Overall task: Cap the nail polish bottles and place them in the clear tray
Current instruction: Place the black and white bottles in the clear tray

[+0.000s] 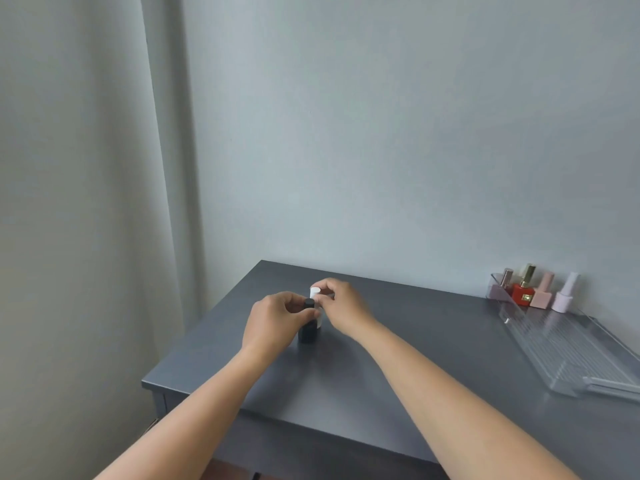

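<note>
A black nail polish bottle [307, 332] stands on the grey table [415, 344] near its far left part. My left hand [273, 323] grips its black cap from the left. Right behind it stands a white bottle [319, 322], mostly hidden. My right hand [341, 306] pinches its white cap [314, 292] from the right. The clear tray [568, 355] lies along the table's right side. At the tray's far end several capped bottles stand in a row: a mauve one [503, 285], a red one with a gold cap [523, 291], a pink one [543, 294] and a pale lilac one [564, 296].
A pale wall rises right behind the table. A light curtain [104, 202] hangs at the left, beside the table's left edge. The near part of the tray holds nothing.
</note>
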`<action>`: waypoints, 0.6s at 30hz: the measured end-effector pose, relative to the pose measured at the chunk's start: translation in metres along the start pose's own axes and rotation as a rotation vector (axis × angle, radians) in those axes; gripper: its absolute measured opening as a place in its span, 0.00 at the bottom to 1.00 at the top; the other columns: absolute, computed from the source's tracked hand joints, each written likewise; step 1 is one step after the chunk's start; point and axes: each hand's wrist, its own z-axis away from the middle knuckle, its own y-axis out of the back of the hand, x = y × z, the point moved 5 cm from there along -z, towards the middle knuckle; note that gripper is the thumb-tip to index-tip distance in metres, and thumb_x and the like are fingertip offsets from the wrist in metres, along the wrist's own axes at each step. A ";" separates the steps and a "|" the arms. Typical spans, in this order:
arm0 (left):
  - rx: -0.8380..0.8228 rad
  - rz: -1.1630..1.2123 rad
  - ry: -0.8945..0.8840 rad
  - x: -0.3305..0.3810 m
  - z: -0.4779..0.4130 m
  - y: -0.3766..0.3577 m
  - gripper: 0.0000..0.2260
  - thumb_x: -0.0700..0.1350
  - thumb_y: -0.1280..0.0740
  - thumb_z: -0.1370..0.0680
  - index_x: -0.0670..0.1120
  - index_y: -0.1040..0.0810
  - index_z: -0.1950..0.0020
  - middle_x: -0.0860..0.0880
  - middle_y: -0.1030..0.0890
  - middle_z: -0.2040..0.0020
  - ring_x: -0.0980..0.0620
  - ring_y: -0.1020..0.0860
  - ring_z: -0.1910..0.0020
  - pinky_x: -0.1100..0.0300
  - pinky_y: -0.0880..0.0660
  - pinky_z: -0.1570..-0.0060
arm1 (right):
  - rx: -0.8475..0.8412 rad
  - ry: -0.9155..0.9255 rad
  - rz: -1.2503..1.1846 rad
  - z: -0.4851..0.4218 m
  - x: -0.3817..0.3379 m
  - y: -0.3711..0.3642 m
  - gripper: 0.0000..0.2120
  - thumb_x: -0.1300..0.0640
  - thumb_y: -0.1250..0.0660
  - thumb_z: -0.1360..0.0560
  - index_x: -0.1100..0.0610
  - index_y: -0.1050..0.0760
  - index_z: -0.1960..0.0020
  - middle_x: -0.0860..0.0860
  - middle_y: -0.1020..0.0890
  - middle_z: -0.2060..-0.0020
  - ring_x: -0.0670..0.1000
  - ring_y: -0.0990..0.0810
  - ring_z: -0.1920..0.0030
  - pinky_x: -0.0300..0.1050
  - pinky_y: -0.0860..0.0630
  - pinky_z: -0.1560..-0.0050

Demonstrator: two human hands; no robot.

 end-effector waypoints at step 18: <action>-0.201 0.214 -0.112 0.087 0.016 -0.068 0.04 0.54 0.24 0.32 0.58 0.17 0.60 0.66 0.17 0.62 0.71 0.21 0.60 0.68 0.29 0.61 | 0.260 -0.008 -0.127 0.064 0.042 0.146 0.04 0.54 0.33 0.24 0.44 0.23 0.54 0.45 0.16 0.54 0.49 0.17 0.51 0.46 0.23 0.53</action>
